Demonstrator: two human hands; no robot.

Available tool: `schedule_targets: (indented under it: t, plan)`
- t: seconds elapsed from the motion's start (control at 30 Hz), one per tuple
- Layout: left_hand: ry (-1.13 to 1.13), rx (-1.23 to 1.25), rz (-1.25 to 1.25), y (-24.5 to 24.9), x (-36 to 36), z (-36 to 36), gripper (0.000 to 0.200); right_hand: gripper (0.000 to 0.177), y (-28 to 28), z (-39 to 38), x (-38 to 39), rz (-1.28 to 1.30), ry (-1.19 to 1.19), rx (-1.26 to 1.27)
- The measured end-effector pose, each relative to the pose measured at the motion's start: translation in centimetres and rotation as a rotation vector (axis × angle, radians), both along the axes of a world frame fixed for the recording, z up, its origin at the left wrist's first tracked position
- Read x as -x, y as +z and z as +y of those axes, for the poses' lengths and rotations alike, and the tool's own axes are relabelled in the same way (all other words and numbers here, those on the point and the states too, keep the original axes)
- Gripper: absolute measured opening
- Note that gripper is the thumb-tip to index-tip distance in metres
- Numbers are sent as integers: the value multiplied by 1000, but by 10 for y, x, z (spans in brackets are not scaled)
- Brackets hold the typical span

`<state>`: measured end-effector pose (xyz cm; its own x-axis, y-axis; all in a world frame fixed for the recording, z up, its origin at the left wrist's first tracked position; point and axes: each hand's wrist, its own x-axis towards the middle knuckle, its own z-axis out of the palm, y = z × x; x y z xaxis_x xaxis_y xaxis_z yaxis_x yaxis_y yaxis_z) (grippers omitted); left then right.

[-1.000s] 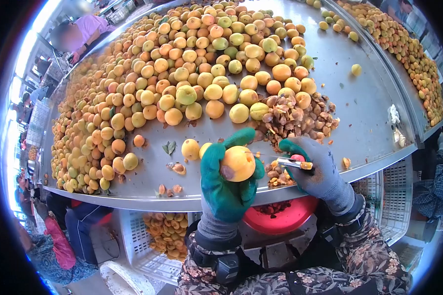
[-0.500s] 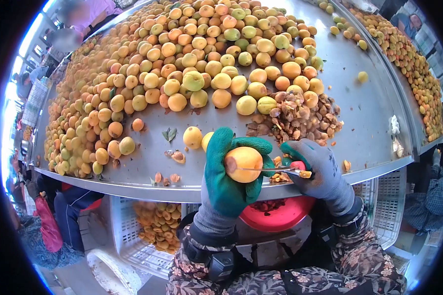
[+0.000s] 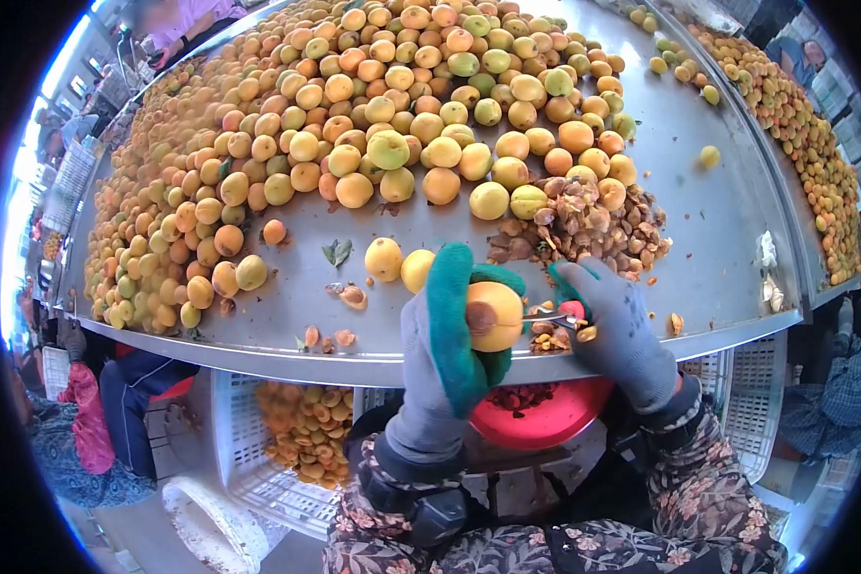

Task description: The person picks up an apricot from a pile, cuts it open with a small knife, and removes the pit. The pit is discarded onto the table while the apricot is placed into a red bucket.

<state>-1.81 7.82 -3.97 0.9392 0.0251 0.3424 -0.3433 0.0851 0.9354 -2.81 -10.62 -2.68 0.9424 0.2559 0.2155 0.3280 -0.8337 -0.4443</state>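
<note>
My left hand [image 3: 438, 340], in a grey glove with a green palm, is closed around an apricot [image 3: 497, 325]. A brownish patch shows on the fruit's left side. My right hand [image 3: 622, 325], gloved alike, grips a small knife [image 3: 572, 310] with a red handle. Its blade points left and meets the apricot's right side, the tip out of sight there. Two whole apricots [image 3: 384, 259] lie just beyond my left hand. Behind my right hand is a heap of brown apricot pits [image 3: 607, 228]. Bits of orange flesh sit by the table edge under the knife.
A large pile of apricots [image 3: 354, 124] covers the far and left parts of the metal table [image 3: 717, 220]. Below its edge stand a pink basin [image 3: 545, 421] and a white crate [image 3: 244, 421] with halved apricots. A white bucket [image 3: 201, 526] is on the floor. Other people sit around.
My left hand has turned and shifted slightly right with the apricot. The blade, before lying across the fruit's front, now shows only at its right side.
</note>
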Motion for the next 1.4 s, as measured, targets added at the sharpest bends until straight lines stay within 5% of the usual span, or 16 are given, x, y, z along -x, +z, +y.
schedule_targets:
  t: [0.1,0.2,0.27,0.33,0.37,0.5,0.6,0.67,0.8,0.87,0.97,1.13,1.2,1.23,1.37,1.4]
  plan:
    - [-284,285,495,21,-2,9,51,38,2,2,-1,19,-1,8]
    - [-481,482,573,40,-11,13,49,41,0,-3,-3,-29,-46,-108]
    - [-369,475,579,44,-7,7,47,41,8,-8,-4,-27,-69,-69]
    - [-251,88,187,33,-6,8,53,42,13,-11,-2,-20,-95,-31]
    - [-132,-375,-38,24,-14,13,60,43,14,-10,0,-27,-98,-2]
    - [-24,-620,-221,22,-13,11,59,43,20,-6,3,42,-113,112]
    - [-185,-230,53,24,-9,7,58,41,15,-8,5,61,-59,-4]
    - [-402,354,575,44,1,0,57,36,13,-5,5,36,-26,-91]
    - [-763,1034,636,20,6,-12,56,35,9,-3,4,-1,15,-214]
    - [-685,892,654,28,5,-10,63,37,10,-6,7,-35,25,-223]
    - [-426,324,406,34,2,-11,70,40,14,-9,12,-28,-15,-223]
    - [-481,409,259,20,2,-7,66,42,13,-2,21,40,-82,-247]
    - [-659,1103,528,9,6,-10,62,44,8,0,20,-6,-36,-257]
    - [-828,1175,465,8,2,-11,59,44,8,0,18,-8,-35,-254]
    - [-705,961,482,36,0,-15,64,41,7,-2,16,-125,-94,-139]
    - [-525,704,439,46,5,-24,57,40,6,-2,15,-106,-135,-99]
